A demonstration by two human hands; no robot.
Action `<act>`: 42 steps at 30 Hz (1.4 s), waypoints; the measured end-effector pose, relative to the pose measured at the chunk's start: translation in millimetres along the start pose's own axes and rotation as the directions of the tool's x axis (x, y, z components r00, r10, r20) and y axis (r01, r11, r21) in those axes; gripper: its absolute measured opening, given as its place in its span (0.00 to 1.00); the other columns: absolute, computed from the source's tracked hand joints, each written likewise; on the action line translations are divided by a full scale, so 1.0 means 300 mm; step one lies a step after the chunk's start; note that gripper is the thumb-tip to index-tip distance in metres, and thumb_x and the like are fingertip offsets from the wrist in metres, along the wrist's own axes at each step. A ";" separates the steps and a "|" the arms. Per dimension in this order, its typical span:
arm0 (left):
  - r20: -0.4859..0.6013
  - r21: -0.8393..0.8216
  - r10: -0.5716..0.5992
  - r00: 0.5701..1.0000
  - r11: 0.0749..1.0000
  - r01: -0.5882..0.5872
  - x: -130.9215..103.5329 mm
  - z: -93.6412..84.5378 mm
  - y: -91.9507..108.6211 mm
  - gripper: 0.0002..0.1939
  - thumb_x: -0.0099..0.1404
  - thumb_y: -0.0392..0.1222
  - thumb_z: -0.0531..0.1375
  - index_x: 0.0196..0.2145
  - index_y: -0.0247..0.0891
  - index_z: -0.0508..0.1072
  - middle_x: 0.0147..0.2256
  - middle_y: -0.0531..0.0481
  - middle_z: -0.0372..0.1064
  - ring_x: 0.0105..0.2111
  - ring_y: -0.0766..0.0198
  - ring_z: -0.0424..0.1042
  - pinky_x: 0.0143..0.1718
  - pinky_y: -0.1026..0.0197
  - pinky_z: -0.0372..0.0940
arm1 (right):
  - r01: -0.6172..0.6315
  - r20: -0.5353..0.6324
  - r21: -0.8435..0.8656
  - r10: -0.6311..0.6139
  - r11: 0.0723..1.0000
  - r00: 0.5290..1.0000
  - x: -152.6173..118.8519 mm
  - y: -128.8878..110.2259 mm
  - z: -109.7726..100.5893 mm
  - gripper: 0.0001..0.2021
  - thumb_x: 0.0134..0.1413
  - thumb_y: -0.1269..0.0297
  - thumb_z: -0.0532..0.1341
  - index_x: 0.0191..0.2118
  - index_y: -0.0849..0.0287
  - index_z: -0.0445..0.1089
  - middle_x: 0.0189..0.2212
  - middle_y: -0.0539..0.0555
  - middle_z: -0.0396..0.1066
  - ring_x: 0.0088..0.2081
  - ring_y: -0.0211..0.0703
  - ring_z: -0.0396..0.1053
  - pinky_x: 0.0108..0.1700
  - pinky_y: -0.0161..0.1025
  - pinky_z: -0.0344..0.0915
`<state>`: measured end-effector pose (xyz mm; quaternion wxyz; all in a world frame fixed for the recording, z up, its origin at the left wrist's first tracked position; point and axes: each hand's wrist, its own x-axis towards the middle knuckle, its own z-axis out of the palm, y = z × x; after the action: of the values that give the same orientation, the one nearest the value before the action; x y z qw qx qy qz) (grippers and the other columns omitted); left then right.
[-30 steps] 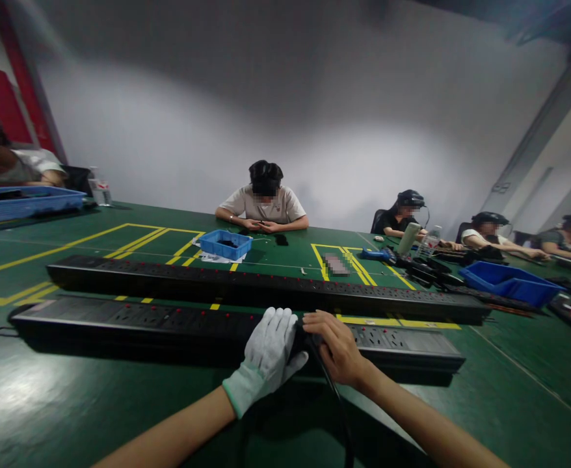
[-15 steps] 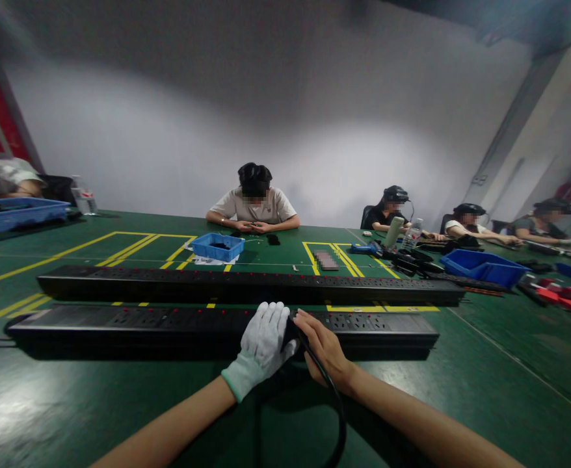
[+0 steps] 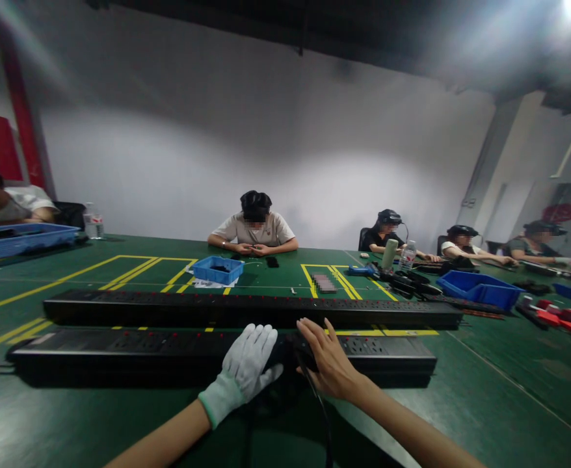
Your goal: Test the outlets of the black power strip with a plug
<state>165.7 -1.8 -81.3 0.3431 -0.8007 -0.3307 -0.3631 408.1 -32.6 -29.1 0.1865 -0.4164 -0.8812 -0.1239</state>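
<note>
Near strip (image 3: 188,351): long black bar lying across the counter (image 3: 71,416), sockets up; its left end sits well out from the hands.
Left sockets (image 3: 153,339): marked with red dots; no plug in those that show.
Small box (image 3: 217,277): blue, dark contents, beyond both strips.
Left hand (image 3: 247,364): gloved, fingers straight and together, thumb standing away; it lies over the strip's middle, closed round nothing that shows.
Far strip (image 3: 253,313): parallel, just behind; only a narrow gap, with yellow tape (image 3: 407,333) showing in it, so room there looks tight.
Cable (image 3: 325,417): black, its dark head (image 3: 304,354) at the near strip between the hands, the rest dropping toward the wearer. At most this one looks in place; whether the head is seated or merely resting is too dark to tell.
Right hand (image 3: 328,364): bare, fingers loosely spread beside the head, thumb partly hidden; whether it grips anything I cannot tell.
Right sockets (image 3: 366,344): uncovered, again no plug visible.
Right edge: near strip stops well short of the blue bin (image 3: 480,296), leaving sideways room; in front, forearms and cable cross the counter.
</note>
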 end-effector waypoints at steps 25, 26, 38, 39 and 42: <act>0.082 -0.027 -0.059 0.995 0.998 0.062 0.051 0.015 0.125 0.33 0.67 0.62 0.50 0.57 0.34 0.66 0.46 0.38 0.71 0.52 0.45 0.67 0.54 0.43 0.61 | -0.121 0.103 0.096 0.111 0.988 0.988 -0.205 0.289 -0.073 0.43 0.48 0.54 0.67 0.66 0.62 0.51 0.53 0.66 0.69 0.53 0.59 0.68 0.56 0.52 0.62; 0.089 -0.035 -0.064 0.994 0.997 0.067 0.061 0.019 0.149 0.33 0.67 0.62 0.50 0.57 0.33 0.66 0.46 0.37 0.71 0.52 0.45 0.67 0.54 0.42 0.61 | -0.118 0.095 0.103 0.109 0.988 0.990 -0.227 0.305 -0.084 0.42 0.49 0.55 0.67 0.66 0.62 0.52 0.54 0.66 0.68 0.54 0.58 0.68 0.57 0.52 0.62; 0.078 -0.050 0.050 0.996 0.998 -0.046 0.074 -0.001 0.177 0.30 0.67 0.52 0.55 0.60 0.31 0.62 0.56 0.36 0.65 0.56 0.44 0.64 0.57 0.44 0.61 | 0.019 -0.304 0.304 0.078 0.952 0.949 -0.288 0.123 -0.112 0.20 0.69 0.66 0.45 0.61 0.53 0.63 0.58 0.56 0.67 0.60 0.47 0.64 0.61 0.48 0.62; 0.092 -0.048 0.061 0.994 0.997 -0.056 0.075 -0.004 0.179 0.30 0.67 0.51 0.55 0.61 0.31 0.62 0.57 0.36 0.64 0.57 0.45 0.63 0.57 0.44 0.60 | 0.048 -0.306 0.268 0.038 0.962 0.951 -0.294 0.111 -0.105 0.21 0.68 0.67 0.44 0.62 0.54 0.61 0.58 0.56 0.66 0.60 0.47 0.63 0.61 0.48 0.62; 0.101 -0.055 0.096 0.990 0.994 -0.091 0.081 -0.006 0.181 0.29 0.67 0.48 0.55 0.61 0.31 0.62 0.59 0.37 0.62 0.58 0.46 0.62 0.58 0.45 0.59 | 0.078 -0.327 0.186 -0.013 0.979 0.945 -0.304 0.101 -0.083 0.23 0.68 0.70 0.43 0.65 0.58 0.56 0.61 0.58 0.63 0.62 0.47 0.61 0.61 0.47 0.63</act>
<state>219.8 -26.2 -77.5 0.3217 -0.8414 -0.3008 -0.3131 490.7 -85.7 -44.3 0.3659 -0.3496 -0.8558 -0.1071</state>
